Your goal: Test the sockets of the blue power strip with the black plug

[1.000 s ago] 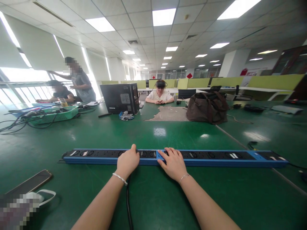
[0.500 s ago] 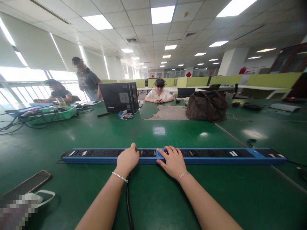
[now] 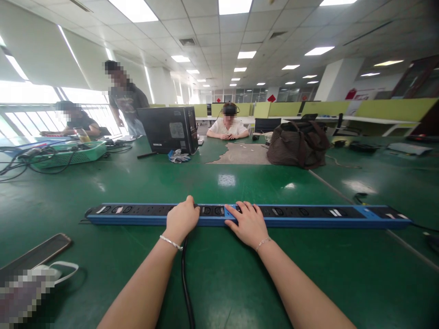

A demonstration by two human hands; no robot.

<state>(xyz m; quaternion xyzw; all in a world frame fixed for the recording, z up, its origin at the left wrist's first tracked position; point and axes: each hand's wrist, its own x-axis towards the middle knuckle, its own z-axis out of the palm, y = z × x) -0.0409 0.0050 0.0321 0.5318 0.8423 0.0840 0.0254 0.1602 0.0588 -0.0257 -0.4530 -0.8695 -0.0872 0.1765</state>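
1. The blue-and-black power strip [image 3: 212,221] lies lengthwise across the green worktop [image 3: 222,265], its sockets facing up.
2. The left hand [image 3: 182,222] is at the strip, fingers curled closed around the end of a black cord [image 3: 184,278]; the gripped end is hidden. The cord runs from beneath this hand toward the person.
3. The right hand [image 3: 247,225] rests on the strip, its fingers spread apart over the top.
4. A phone [image 3: 41,253] lies at the near left.
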